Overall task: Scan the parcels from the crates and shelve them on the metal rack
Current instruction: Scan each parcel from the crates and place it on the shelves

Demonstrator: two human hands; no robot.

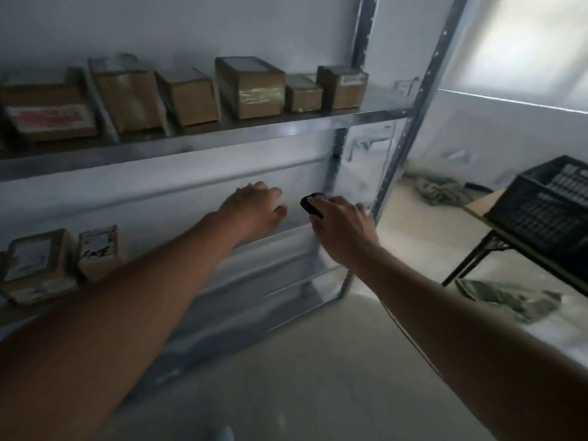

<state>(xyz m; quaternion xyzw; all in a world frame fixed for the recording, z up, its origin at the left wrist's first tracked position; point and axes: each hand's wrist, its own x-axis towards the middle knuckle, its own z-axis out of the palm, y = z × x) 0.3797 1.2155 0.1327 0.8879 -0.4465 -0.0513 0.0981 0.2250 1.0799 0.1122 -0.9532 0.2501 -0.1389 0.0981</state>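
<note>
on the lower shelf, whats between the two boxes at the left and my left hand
Nothing: in the head view, the lower shelf is bare from the two boxes across to the left hand, apart from the forearm crossing in front.

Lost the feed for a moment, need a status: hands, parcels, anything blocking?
Left hand open, empty, reaching into the rack. Right hand has its grip on the scanner. Parcels on upper shelf. Nothing blocking.

Both forearms bare to the frame edge, no sleeves, left hand (pixel 254 208) and right hand (pixel 342 230) ungloved, no rings.
</note>
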